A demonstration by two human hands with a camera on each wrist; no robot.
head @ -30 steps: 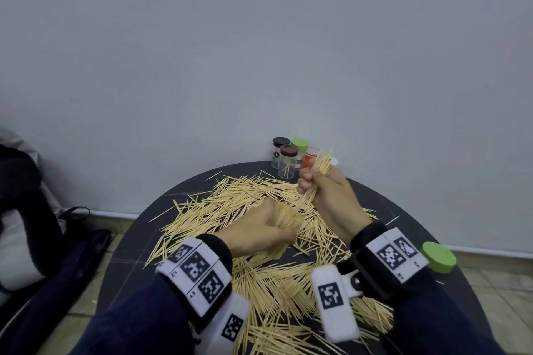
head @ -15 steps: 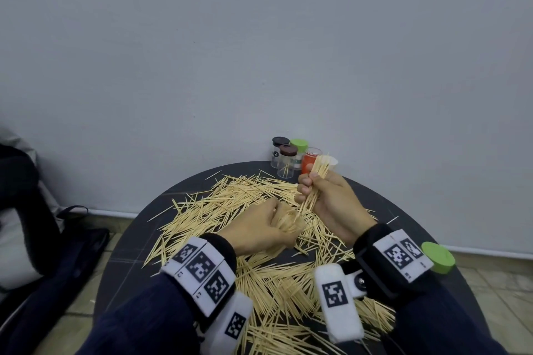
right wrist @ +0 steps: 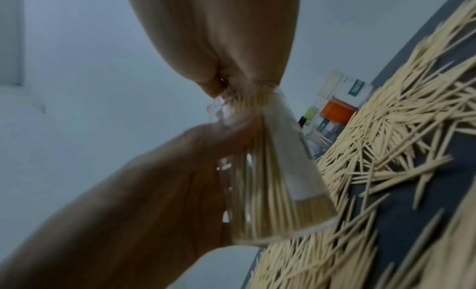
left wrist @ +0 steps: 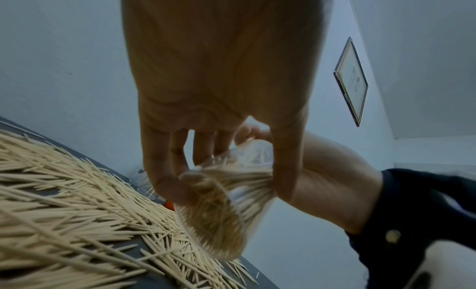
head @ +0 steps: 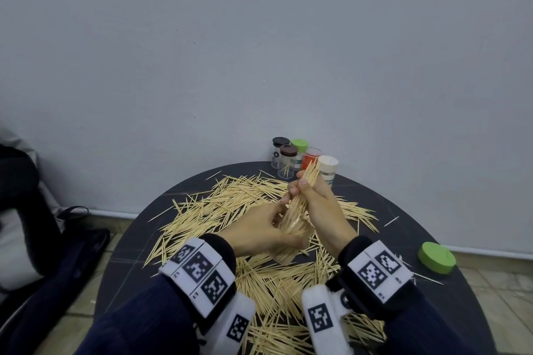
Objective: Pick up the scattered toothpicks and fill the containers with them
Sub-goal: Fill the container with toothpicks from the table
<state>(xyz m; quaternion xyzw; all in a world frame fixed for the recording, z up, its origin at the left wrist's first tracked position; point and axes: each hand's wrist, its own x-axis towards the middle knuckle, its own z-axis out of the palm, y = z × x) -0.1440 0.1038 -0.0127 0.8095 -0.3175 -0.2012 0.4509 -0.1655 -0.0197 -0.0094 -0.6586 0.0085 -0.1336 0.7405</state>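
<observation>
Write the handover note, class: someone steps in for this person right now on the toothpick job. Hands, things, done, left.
Left hand: grips a clear container, tilted, already packed with toothpicks.
Right hand: pinches a bundle of toothpicks, its lower end at the container's mouth.
Scattered toothpicks cover much of the round table.
Other containers stand at the far edge; a loose green lid lies to the right.
Done: one container nearly full.
Left: seat this bundle, probably cap it, then gather the rest into the other containers.
</observation>
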